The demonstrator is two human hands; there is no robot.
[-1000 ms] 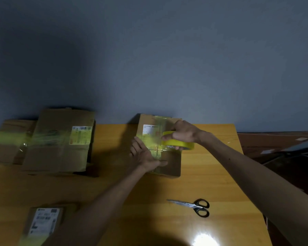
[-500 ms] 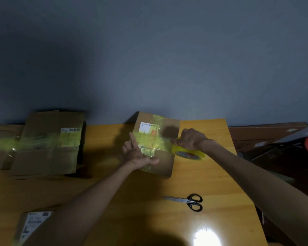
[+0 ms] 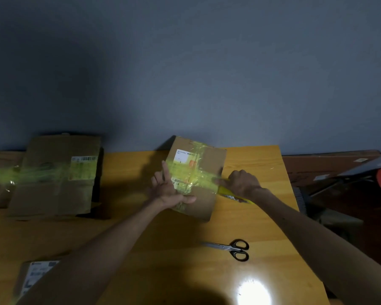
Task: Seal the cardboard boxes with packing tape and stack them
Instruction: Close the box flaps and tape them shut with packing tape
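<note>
Showing the counter [image 3: 262,216], sealed boxes [image 3: 53,175] at 9 o'clock and the working box [image 3: 207,201] at 12. The left hand [image 3: 167,192], grip flat with straight fingers, presses the box's 9 o'clock edge. The right hand [image 3: 242,183], grip curled round the tape roll [image 3: 231,195], has carried it off the lid to 3 o'clock. The strip now spans the top, so cutting with the scissors [image 3: 231,248] at 5 o'clock likely follows.

Across the desk [image 3: 185,260]
Box [image 3: 211,164] at back centre, tape roll [image 3: 231,195] just right, scissors [image 3: 231,248] in front, other boxes [image 3: 53,177] left.
</note>
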